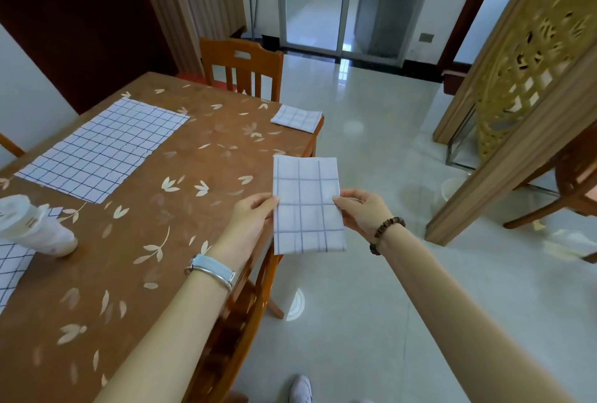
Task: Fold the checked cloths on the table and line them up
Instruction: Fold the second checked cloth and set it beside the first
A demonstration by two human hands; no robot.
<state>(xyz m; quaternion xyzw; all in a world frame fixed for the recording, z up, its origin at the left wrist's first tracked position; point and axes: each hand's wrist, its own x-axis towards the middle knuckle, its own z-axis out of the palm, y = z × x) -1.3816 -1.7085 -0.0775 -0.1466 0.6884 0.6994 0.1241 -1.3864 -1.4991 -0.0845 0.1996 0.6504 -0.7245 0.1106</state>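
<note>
I hold a folded white cloth with blue checks (307,205) in the air just off the table's right edge. My left hand (253,213) pinches its left side and my right hand (363,212) pinches its right side. A small folded checked cloth (296,117) lies at the table's far right corner. A large checked cloth (103,147) lies spread flat at the far left of the table (193,209). Another checked cloth (13,267) shows partly at the near left edge.
A white cup (35,226) lies tipped on its side at the table's left. One wooden chair (240,68) stands at the far end, another (239,315) is tucked under the right edge. A carved wooden screen (523,86) stands to the right on the tiled floor.
</note>
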